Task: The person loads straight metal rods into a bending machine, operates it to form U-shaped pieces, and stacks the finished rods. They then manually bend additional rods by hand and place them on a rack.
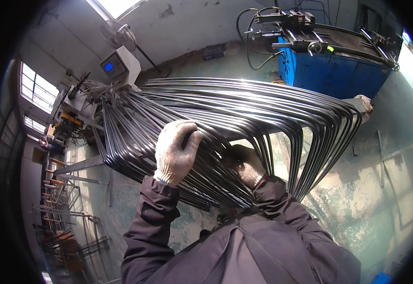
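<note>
A large bundle of bent metal rods [258, 106], dark and shiny, spreads across the space in front of me. My left hand [175, 150], in a whitish knitted glove, is over the middle of the bundle. Its fingers curl toward the thumb, and whatever is between the fingertips is hidden. Lower and to the right, my right hand [248, 166] reaches in among the rods near their bends. That glove looks dark over the fingers and pale toward the wrist. Its fingers close around rods, partly in shadow.
A grey machine head with a small blue screen [109, 66] stands behind the rods at left. A blue machine [332, 71] with clamps and handwheels is at the far right. Beneath the rods runs a pale beam with a wrapped end [363, 105]. Metal frames [69, 241] stand at lower left.
</note>
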A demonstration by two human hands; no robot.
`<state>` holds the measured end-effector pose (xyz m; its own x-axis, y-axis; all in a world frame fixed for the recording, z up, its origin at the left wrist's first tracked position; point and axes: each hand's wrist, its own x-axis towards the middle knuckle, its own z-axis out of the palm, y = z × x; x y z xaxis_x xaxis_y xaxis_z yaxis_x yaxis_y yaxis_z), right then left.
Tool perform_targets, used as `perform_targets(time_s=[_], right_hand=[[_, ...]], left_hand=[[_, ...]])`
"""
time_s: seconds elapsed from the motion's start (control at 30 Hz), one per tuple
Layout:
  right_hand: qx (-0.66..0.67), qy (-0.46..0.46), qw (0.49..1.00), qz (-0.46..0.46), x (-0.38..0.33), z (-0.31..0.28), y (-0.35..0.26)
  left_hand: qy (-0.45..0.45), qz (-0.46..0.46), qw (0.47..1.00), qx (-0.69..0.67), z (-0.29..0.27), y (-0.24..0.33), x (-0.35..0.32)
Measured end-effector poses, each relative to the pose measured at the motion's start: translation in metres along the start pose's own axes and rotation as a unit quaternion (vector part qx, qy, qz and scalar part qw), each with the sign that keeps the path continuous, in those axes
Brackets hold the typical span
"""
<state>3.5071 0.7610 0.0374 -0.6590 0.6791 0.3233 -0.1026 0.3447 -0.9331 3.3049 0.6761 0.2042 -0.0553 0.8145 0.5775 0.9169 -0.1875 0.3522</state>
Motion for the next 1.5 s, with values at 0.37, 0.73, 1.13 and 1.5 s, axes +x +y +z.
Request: perform_targets(time_s=[0.37,0.73,1.13,1.5], right_hand=[[0.026,0.089,0.994,0.052,-0.005,0.011,-0.005],[0.114,0.176,0.973,0.095,-0.012,0.032,0.021],[0.157,0.114,0.980,0.043,-0.010,0.024,0.016],[0.035,0.108,0.993,-0.015,-0.007,0.026,0.055]], left_hand=[[0.093,0.033,0.995,0.017,0.007,-0.012,-0.003],[0.094,0.049,0.994,0.026,0.007,-0.017,-0.003],[0.100,0.053,0.993,0.022,0.003,-0.016,-0.005],[0.116,0.044,0.992,0.024,0.007,-0.015,-0.007]])
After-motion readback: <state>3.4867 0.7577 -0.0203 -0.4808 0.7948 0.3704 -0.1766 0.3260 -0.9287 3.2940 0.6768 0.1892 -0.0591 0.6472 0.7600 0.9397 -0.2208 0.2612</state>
